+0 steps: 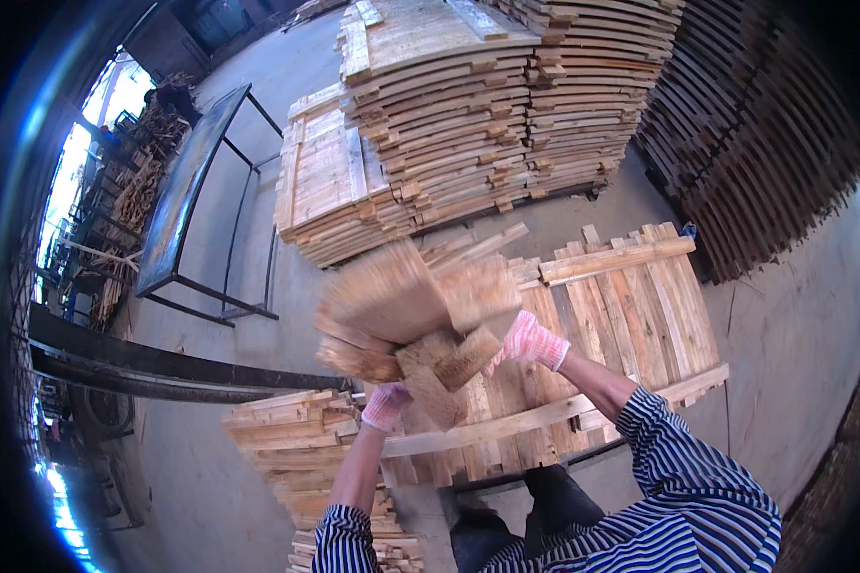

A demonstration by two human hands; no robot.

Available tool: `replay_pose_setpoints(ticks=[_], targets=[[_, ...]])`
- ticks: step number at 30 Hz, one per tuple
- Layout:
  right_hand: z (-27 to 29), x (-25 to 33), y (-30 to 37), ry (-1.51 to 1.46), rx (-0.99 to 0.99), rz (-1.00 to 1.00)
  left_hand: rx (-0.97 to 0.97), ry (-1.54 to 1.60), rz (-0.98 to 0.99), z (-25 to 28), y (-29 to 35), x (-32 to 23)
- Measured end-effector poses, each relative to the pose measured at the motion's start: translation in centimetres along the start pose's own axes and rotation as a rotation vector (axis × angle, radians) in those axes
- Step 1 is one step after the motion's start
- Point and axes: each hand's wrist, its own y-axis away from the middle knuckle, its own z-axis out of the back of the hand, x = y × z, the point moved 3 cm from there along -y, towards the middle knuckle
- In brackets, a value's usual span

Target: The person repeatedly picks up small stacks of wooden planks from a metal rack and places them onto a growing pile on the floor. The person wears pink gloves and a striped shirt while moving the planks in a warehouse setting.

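A loose bundle of short wooden boards (pixel 382 296), smeared by motion, is held up in front of me between both hands. My left hand (pixel 386 407), in a pink-and-white work glove, is closed at the bundle's near left side. On the right, my right hand (pixel 530 343), gloved alike, grips its other side; the boards hide some of the fingers on both hands. Beneath the bundle lies a wooden panel (pixel 631 310) of side-by-side planks, with a crosspiece (pixel 621 261) along its far edge and another (pixel 506 427) along its near edge.
Stacked boards (pixel 287 430) stand left of the panel. Tall piles of finished panels (pixel 449 124) rise beyond it, and dark slatted stacks (pixel 755 143) stand far right. A metal-framed table (pixel 186 191) and a dark beam (pixel 162 368) are at left. The floor is concrete.
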Motion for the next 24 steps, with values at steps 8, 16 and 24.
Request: replay_pose_setpoints(ticks=[8,16,24], targets=[[0.6,-4.5,0.4,-0.176,-0.127,0.087,0.077,-0.085,-0.160,-1.9,-5.3,-1.1],[4.8,-4.9,9.1,-0.295,-0.558,-0.036,0.196,0.641,0.620,-11.9,-11.7,-8.5],[11.1,-10.5,25.6,-0.652,-0.671,-0.365,0.320,0.597,0.862,-35.4,-5.0,-8.1]])
